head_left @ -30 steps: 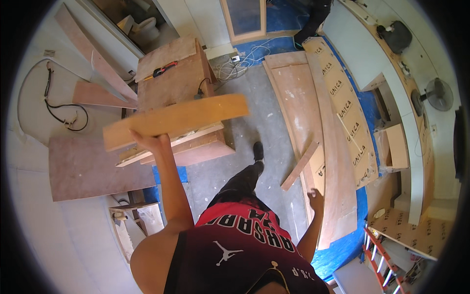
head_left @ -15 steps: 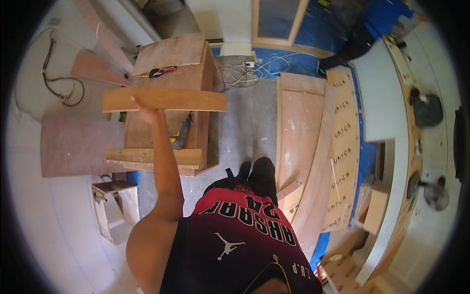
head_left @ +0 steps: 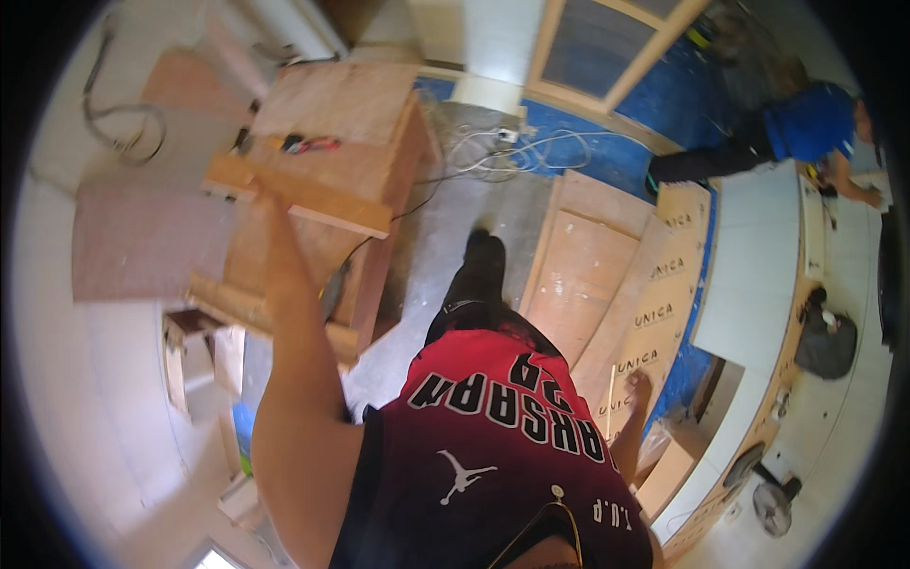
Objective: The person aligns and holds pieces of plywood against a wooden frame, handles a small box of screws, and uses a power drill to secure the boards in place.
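My left hand [head_left: 269, 193] is closed on a wooden plank [head_left: 318, 206], its arm stretched out over a plywood box [head_left: 332, 109]. The plank lies slantwise over the box top; whether it rests there I cannot tell. A red and black hand tool [head_left: 308, 144] lies on the box beyond it. Partly behind my left forearm is a dark power tool [head_left: 335, 289], beside another wooden strip [head_left: 227, 302] at the box's near end. Low at my right side, my right hand [head_left: 639, 385] hangs above printed sheet boards, near a thin pale stick [head_left: 613, 384]; its fingers are small and blurred.
Wooden panels [head_left: 583, 270] and printed boards [head_left: 664, 266] lie on the floor to my right. White cables [head_left: 512, 152] sprawl ahead. A person in a blue shirt [head_left: 813, 121] leans at the long counter [head_left: 754, 251], where a dark bag [head_left: 827, 343] sits.
The plank has gone from roughly level to slanting, its right end nearer me. My right hand has come into view. The view has turned, and the person in blue now reaches over the counter.
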### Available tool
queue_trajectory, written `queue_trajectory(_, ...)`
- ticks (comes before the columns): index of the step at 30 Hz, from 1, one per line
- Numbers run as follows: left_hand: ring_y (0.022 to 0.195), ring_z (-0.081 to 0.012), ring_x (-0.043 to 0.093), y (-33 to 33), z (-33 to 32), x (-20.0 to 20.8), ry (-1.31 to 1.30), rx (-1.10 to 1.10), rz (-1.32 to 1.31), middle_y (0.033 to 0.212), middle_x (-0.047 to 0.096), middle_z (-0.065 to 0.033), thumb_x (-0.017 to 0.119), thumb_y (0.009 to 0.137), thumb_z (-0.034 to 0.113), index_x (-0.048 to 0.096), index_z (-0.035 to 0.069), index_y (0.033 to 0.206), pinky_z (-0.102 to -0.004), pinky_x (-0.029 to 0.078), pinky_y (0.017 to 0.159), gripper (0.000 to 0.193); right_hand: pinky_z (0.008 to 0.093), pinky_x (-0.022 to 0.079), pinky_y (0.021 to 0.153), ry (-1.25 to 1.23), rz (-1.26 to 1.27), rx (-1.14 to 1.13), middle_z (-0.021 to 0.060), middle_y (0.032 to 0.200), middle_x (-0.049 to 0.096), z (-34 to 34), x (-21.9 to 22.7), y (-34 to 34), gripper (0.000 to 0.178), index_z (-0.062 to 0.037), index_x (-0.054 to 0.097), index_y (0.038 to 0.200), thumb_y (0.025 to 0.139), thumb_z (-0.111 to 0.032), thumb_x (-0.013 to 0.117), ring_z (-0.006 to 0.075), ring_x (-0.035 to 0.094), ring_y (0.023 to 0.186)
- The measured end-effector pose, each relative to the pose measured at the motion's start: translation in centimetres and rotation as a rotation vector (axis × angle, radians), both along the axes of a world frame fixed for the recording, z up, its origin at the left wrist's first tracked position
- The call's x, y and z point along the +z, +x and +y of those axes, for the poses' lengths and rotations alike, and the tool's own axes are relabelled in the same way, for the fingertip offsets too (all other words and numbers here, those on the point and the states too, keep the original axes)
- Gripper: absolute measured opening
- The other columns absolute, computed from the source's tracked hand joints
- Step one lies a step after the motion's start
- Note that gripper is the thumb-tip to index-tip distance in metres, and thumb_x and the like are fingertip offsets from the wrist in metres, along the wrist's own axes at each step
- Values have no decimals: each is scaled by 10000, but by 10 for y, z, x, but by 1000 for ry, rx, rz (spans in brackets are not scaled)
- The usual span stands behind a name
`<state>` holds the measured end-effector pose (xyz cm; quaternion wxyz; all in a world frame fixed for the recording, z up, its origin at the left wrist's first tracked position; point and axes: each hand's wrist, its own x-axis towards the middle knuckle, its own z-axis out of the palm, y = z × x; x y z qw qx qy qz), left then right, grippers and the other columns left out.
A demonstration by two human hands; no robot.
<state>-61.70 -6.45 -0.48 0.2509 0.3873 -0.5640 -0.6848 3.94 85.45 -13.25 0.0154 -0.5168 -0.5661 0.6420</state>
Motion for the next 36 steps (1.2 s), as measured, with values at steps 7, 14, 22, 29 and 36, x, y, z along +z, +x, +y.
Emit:
queue_trajectory(7,1424,-382,471,-42,-63,-41,185,-384,57,1593,451,-174,504,1077,554,375,116,1608,-571,420,1171,700,336,560,728,218,-266,62,39,1014,730,65,89,-163,310,-120,661,1276,1008,-274,639,154,693,851)
queue_trajectory(14,1279,-333,548,-73,4,-25,-216,105,-212,1444,521,-144,584,1037,353,414,114,1538,-497,484,1045,580,427,603,689,-118,-432,241,93,1109,753,22,72,-227,327,-118,628,1315,991,-157,654,249,733,825)
queue_trajectory(22,1092,-267,631,-170,329,-45,-54,-277,-53,1265,598,-101,674,989,147,446,126,1474,-391,545,893,537,407,608,779,-193,-443,290,91,1104,751,48,38,-378,315,-87,675,1289,1007,-227,695,235,739,907)
queue_trajectory(29,1115,-223,649,-266,709,7,161,-1003,-81,1351,613,-110,673,992,142,497,92,1474,-395,546,927,516,347,578,826,-44,68,215,65,1091,749,270,17,-658,359,-89,661,1328,1008,-252,673,180,714,952)
queue_trajectory(36,1189,-222,645,-367,938,44,209,-1146,-141,1369,614,-91,659,1020,149,536,97,1457,-384,533,970,457,331,577,732,-127,147,612,72,1140,743,458,16,-958,441,-129,661,1328,924,-288,741,185,720,897)
